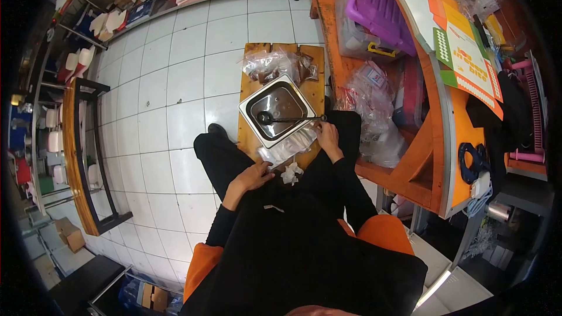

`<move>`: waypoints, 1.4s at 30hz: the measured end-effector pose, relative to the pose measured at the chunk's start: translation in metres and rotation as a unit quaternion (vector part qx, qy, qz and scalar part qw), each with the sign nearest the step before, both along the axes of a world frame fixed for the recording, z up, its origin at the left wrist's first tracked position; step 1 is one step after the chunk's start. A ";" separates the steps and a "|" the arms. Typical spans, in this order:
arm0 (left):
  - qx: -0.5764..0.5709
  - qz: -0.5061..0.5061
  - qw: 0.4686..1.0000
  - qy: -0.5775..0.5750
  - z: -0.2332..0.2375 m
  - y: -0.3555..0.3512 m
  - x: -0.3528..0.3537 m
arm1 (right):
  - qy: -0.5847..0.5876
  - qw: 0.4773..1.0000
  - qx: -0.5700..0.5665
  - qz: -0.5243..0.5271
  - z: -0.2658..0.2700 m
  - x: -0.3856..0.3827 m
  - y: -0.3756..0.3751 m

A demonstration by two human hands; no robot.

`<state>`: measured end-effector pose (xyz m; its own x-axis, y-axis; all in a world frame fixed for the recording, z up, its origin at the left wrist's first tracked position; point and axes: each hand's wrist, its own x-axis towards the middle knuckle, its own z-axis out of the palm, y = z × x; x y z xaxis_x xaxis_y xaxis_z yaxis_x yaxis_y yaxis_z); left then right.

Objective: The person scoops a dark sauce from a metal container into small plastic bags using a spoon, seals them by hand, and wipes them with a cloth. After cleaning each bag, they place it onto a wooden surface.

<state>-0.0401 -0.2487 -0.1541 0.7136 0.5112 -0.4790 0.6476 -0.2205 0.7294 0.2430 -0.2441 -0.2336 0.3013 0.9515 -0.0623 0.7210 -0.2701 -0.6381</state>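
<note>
A rectangular steel pan with a dark brown sauce-like content sits on a small wooden bench. Across the pan lies a black ladle, its bowl in the brown content and its handle end over the right rim. My right hand is beside that handle end, its fingers curled down at the right end of some clear plastic bags; what its fingertips grip is hidden. My left hand lies low over my lap, its fingers stretched out to the bags' near left corner. A crumpled white tissue lies between my hands.
Behind the pan, the wooden bench carries filled plastic packets of brown stuff. An orange workbench stands close on my right, with bags and a purple lid on its shelf. A wood-topped metal frame stands left on the tiled floor.
</note>
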 end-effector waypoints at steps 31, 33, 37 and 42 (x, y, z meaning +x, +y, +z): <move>-0.177 0.064 0.967 -0.173 0.040 0.024 0.003 | 0.129 0.988 0.020 -0.082 0.061 0.014 -0.045; -0.162 0.096 0.965 -0.181 0.047 0.030 -0.005 | 0.178 0.980 0.003 -0.089 0.102 -0.005 -0.056; -0.135 0.157 0.959 -0.191 0.064 0.039 -0.010 | 0.317 0.948 -0.017 -0.033 0.110 -0.026 -0.065; -0.128 0.197 0.946 -0.224 0.062 0.038 -0.008 | 0.290 0.957 0.011 -0.021 0.036 -0.055 -0.042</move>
